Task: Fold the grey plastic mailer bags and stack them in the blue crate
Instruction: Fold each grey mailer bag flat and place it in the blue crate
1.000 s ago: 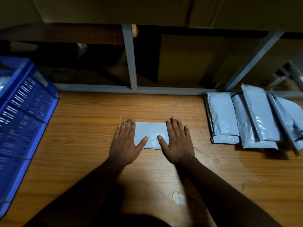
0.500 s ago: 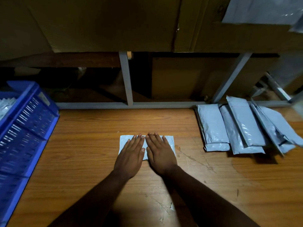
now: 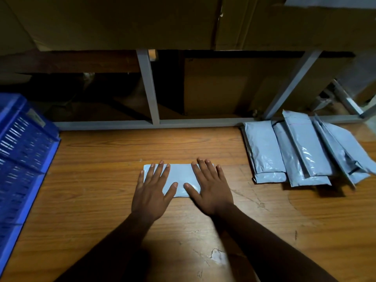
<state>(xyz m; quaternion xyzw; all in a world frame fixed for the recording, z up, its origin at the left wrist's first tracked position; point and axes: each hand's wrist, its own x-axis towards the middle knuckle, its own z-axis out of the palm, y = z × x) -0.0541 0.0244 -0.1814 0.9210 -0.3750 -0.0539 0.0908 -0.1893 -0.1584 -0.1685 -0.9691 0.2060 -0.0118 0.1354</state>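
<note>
- Both hands lie flat, fingers straight and spread, pressing down on one folded grey mailer bag [image 3: 181, 180] at the middle of the wooden table [image 3: 101, 200].
- Left hand [image 3: 151, 190] covers the bag's 9 o'clock end, its little finger lying past the bag's edge on the wood; nothing is gripped, the palm only presses.
- Right hand [image 3: 211, 190] covers the bag's 3 o'clock end in the same way, fingers pointing toward 12 o'clock, holding nothing.
- Thumbs point toward each other over the bag's near edge, close but apart.
- Bare grey plastic shows between the two hands.
- Blue crate [image 3: 22, 159] stands at the table's 9 o'clock edge, well apart from the hands; its slotted wall faces the camera and its inside cannot be seen.
- Pile of grey mailer bags [image 3: 301, 151] lies toward 2 o'clock, overlapping one another, long sides running toward 12 o'clock, against the far edge of the table.
- Grey metal frame [image 3: 149, 88] rises along the table's 12 o'clock edge, with cardboard boxes [image 3: 122, 21] above it.
</note>
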